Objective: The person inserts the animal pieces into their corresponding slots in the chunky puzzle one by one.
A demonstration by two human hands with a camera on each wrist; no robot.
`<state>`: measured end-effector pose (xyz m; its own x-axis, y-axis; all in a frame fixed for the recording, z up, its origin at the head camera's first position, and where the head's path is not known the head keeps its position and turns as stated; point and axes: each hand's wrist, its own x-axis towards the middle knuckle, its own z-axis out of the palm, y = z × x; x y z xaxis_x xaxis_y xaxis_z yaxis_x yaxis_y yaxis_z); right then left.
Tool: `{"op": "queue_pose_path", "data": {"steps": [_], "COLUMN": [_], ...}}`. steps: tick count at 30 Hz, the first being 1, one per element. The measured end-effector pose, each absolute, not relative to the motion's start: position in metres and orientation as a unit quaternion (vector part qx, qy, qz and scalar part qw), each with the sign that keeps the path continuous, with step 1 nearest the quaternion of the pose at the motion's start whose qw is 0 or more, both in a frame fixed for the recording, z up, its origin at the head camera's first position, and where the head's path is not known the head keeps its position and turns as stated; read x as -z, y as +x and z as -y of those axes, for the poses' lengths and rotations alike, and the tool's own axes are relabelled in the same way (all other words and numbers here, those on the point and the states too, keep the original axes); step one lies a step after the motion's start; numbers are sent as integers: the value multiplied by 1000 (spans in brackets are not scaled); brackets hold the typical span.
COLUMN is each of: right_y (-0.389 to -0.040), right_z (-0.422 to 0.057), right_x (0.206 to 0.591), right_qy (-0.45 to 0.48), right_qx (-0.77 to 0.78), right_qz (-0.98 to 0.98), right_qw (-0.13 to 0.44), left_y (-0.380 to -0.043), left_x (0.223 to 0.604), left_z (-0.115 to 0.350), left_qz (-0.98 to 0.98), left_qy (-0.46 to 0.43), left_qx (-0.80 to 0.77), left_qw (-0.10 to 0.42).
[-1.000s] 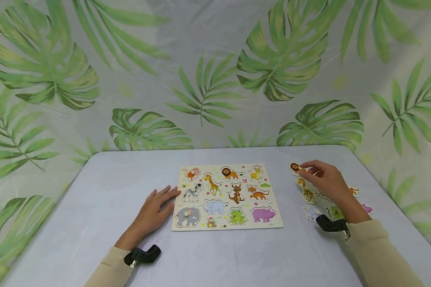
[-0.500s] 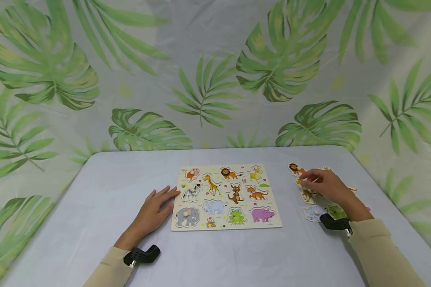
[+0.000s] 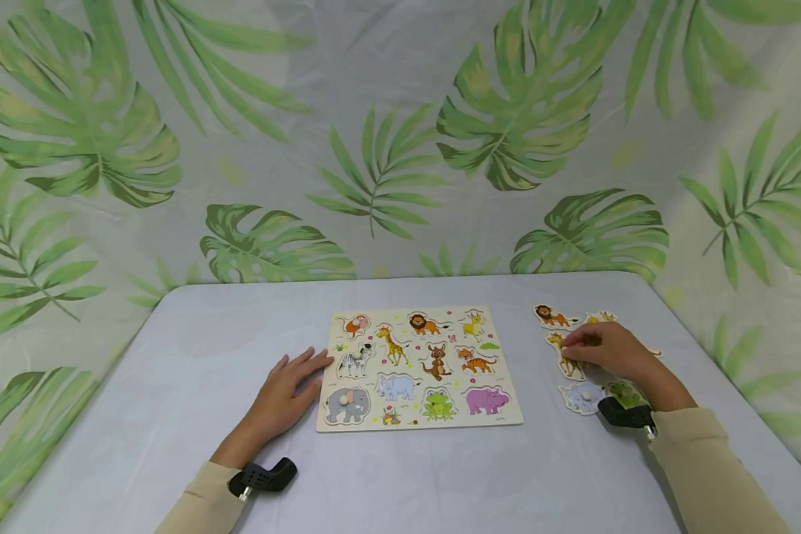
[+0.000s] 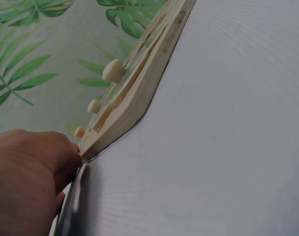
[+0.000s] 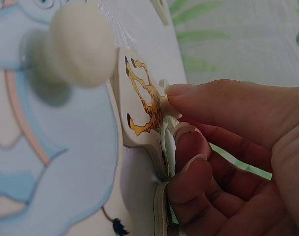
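Right grip (image 3: 617,356): off lion piece (image 3: 552,317), now pinching giraffe piece (image 5: 139,103), three o'clock of board (image 3: 515,416); apparently selected. Left grip (image 3: 283,397): spread.

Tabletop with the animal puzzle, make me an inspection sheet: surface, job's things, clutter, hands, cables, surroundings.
Surface: white table.
Job's things: puzzle board lying flat, elephant piece in it; lion piece, giraffe piece, pale blue piece and frog piece loose to its right, others partly hidden.
Clutter: nothing seen.
Hands: left hand touches the board's left edge; right hand pinches the giraffe piece's knob.
Cables: nothing seen.
Surroundings: leaf-print backdrop behind.
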<state>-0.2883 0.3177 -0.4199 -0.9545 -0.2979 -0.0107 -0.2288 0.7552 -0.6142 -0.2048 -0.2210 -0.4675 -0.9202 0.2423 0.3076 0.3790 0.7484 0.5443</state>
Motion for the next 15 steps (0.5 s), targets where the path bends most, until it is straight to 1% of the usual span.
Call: {"op": "queue_pose_path", "data": {"steps": [9, 15], "right_y": [-287, -288], "right_z": [-316, -314], "right_x": [420, 421], "right_qy": [-130, -159], "right_qx": [306, 261], "right_qz": [-942, -952], "right_qw": [54, 17], "left_y": [-205, -204], "left_x": [469, 468], "left_z": [221, 221], "left_qz": [929, 927], "left_qy": [-166, -169], "left_qx": [312, 315], "left_qw": [111, 114]}}
